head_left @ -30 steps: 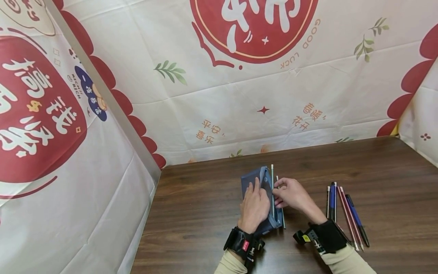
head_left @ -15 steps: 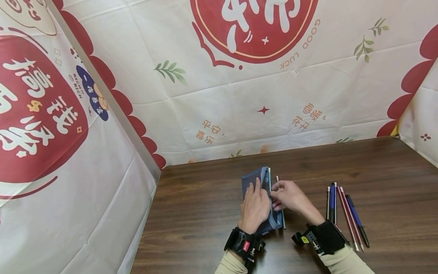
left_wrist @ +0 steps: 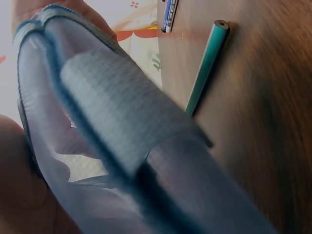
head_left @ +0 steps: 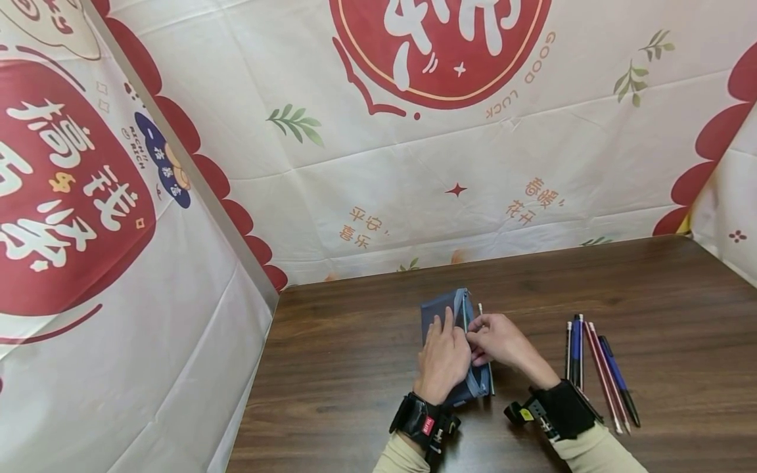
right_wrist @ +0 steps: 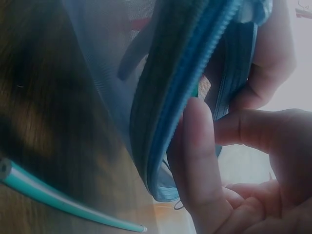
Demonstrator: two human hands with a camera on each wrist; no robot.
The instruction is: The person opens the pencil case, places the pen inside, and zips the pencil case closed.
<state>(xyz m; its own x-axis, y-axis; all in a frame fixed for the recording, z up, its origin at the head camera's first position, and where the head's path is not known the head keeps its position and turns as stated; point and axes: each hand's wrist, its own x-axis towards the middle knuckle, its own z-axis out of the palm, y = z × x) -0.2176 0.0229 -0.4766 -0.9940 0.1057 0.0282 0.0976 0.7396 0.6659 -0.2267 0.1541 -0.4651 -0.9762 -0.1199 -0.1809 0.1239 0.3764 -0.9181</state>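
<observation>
A blue-grey zippered pencil pouch [head_left: 434, 315] of sheer mesh stands on the table with its zip side facing right. My left hand [head_left: 443, 361] grips it, some fingers stretched along its side. My right hand [head_left: 503, 343] is at the open zip, its thumb and finger pinching a pencil [head_left: 464, 312] that lies mostly inside the pouch. In the right wrist view only a green sliver of that pencil shows between the zipper edges, beside my fingertips [right_wrist: 199, 122]. A second, green pencil [left_wrist: 208, 66] lies on the table along the pouch's right side, partly hidden in the head view.
To the right lies a loose row of pens and pencils: a blue pen [head_left: 619, 380] with a black end, dark red pencils [head_left: 604, 374], and another blue pen [head_left: 575, 348]. White printed cloth [head_left: 355, 164] walls the table at the back and sides.
The pencil in my right hand has moved left and down into the pouch; its top no longer sticks up past the pouch. My left hand and the pouch have barely shifted.
</observation>
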